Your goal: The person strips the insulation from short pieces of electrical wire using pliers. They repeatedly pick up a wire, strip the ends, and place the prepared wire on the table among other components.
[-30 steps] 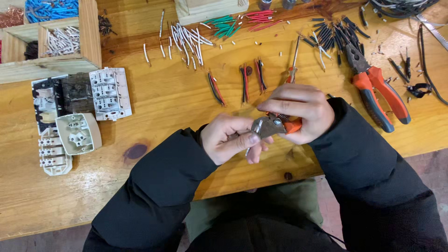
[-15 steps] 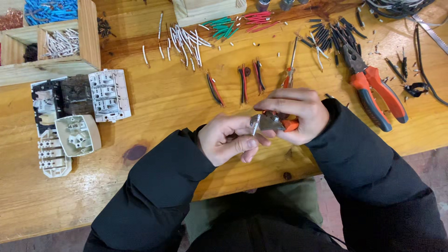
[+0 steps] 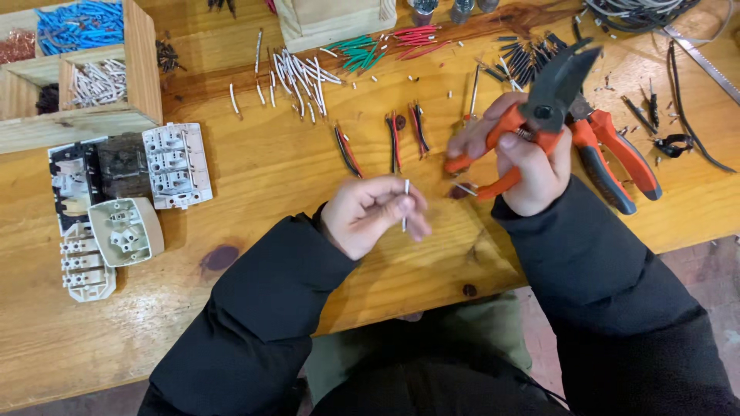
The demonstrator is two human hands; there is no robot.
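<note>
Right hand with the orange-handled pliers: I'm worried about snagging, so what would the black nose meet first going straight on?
Probably the pile of short black wire pieces beyond the right hand; the orange-handled pliers look raised, so depth is unclear.

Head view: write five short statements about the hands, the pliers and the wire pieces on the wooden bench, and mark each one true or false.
1. The left hand pinches a short white wire piece. True.
2. The right hand holds the orange-handled black-jawed pliers. True.
3. The second pair of orange-handled pliers lies inside the wooden compartment box. False: it lies on the wooden bench, right of the right hand.
4. The white plastic socket parts lie at the bench's right end. False: they lie at the left.
5. The pile of green wire pieces lies beside the red ones. True.
</note>
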